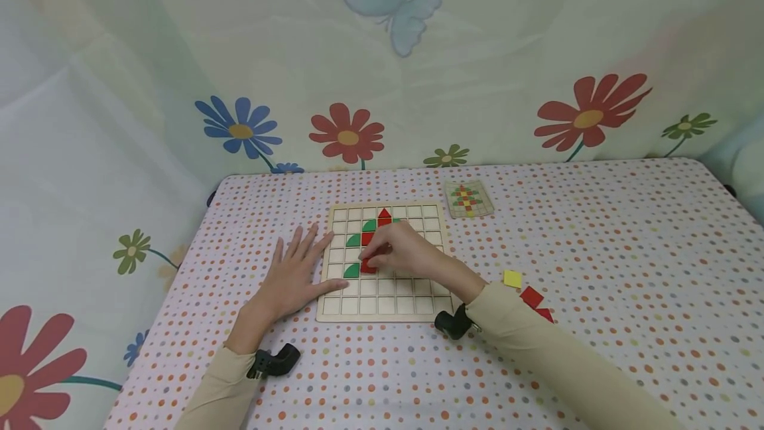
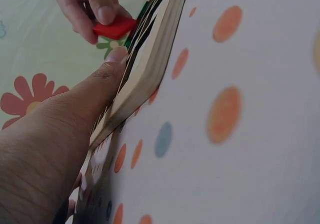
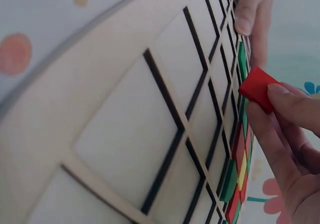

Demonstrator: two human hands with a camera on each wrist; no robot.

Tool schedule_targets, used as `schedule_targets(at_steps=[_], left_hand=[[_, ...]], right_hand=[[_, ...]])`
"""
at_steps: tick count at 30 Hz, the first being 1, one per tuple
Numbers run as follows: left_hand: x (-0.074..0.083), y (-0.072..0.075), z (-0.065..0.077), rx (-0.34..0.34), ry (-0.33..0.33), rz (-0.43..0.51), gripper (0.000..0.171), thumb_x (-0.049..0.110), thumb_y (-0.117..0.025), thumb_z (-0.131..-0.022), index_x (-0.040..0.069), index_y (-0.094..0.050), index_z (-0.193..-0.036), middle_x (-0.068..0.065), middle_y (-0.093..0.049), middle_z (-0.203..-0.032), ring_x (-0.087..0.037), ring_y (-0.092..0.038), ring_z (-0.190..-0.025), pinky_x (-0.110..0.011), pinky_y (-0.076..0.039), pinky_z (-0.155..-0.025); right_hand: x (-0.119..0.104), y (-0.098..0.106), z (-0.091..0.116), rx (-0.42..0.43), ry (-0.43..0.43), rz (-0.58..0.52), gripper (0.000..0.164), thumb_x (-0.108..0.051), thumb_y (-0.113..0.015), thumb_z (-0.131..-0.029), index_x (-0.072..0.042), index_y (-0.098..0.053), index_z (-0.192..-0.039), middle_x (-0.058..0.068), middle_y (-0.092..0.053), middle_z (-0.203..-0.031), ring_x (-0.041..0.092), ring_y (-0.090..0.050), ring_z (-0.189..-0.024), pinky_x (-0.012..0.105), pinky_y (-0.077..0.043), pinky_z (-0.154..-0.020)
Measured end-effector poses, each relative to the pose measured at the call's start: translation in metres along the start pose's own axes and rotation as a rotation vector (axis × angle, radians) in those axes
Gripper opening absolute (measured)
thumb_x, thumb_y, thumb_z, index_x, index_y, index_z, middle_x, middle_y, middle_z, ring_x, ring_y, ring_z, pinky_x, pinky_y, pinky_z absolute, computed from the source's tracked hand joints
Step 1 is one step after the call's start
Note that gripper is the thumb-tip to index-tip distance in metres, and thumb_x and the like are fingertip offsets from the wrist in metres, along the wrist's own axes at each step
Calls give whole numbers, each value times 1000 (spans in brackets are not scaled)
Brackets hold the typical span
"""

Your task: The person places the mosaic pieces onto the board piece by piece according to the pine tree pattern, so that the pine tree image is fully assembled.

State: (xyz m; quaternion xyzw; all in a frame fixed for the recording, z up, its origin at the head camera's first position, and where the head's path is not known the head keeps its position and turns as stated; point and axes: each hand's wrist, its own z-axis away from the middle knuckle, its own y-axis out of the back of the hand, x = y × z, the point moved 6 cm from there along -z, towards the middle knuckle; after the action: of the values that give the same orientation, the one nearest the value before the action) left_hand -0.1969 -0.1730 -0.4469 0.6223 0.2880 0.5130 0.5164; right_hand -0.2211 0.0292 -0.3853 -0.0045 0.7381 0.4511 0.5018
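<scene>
My right hand (image 1: 406, 251) pinches a red square tile (image 3: 258, 89) between thumb and fingers, low over the grid board (image 1: 382, 318). In the left wrist view the tile (image 2: 116, 28) is tilted, one corner at the board's surface. Beside it in the grid lies a green quarter-round tile (image 1: 351, 271). Farther up are more green and red tiles, topped by a red triangle tile (image 1: 384, 214); my right hand partly hides them. Fingers spread, my left hand (image 1: 290, 284) rests at the board's left edge, its thumb reaching over the squares.
Behind the board's right corner lies a pattern card (image 1: 468, 199) showing a tree of coloured tiles. A loose yellow tile (image 1: 512, 278) and red tiles (image 1: 531, 296) lie by the right forearm, on the dotted tablecloth (image 1: 370, 383). A flowered curtain hangs behind the table.
</scene>
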Motion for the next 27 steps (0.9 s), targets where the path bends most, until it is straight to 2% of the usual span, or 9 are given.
schedule_targets(at_steps=[14, 27], left_hand=[[-1, -2, 0, 1, 1, -12, 99, 69, -66, -91, 21, -25, -168, -13, -9, -175, -40, 0, -161, -69, 2, -124], [-1, -1, 0, 0, -1, -6, 100, 69, -66, -91, 22, -25, -169, -12, -9, -175, -40, 0, -161, -68, 3, -124]], right_hand=[[-8, -12, -4, -42, -17, 125, 14, 3, -80, -90, 1, -83, -102, 7, -76, -97, 18, -67, -92, 21, -55, -77], [-8, -14, -8, -66, -57, 145, 14, 3, -78, -91, 1, -82, -104, 7, -79, -99, 18, -70, -96, 23, -57, -82]])
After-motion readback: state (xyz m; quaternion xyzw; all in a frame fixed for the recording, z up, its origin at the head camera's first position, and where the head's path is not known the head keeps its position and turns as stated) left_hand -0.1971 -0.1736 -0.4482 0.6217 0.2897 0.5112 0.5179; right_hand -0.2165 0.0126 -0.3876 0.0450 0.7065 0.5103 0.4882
